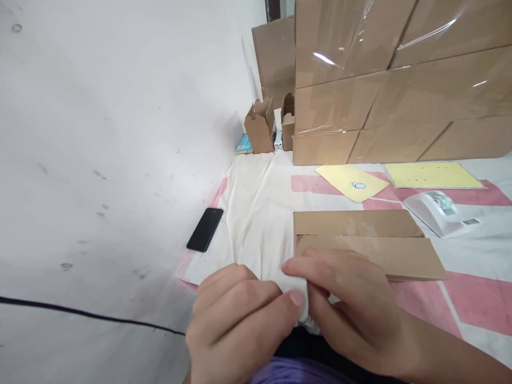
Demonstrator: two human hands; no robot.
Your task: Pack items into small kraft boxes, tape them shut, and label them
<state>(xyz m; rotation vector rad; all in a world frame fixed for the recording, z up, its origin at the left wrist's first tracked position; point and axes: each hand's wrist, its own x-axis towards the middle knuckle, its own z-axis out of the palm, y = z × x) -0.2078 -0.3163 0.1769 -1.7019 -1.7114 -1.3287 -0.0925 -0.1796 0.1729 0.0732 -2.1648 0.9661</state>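
Observation:
My left hand (240,320) and my right hand (352,304) meet at the bottom centre, fingers closed. Between the thumbs and fingertips both pinch a small white thing (298,298) that I cannot make out. Just beyond my right hand lies a flat folded cardboard box (368,240) on a white cloth with pink bands (256,213). My right fingers overlap the near left corner of that cardboard.
A black phone (205,229) lies at the cloth's left edge. Two yellow sheets (352,181) (434,175) and a white tape dispenser (440,213) lie further back. Wrapped stacked cartons (400,80) and small open cardboard boxes (261,125) stand behind. A black cable (80,312) crosses the white floor.

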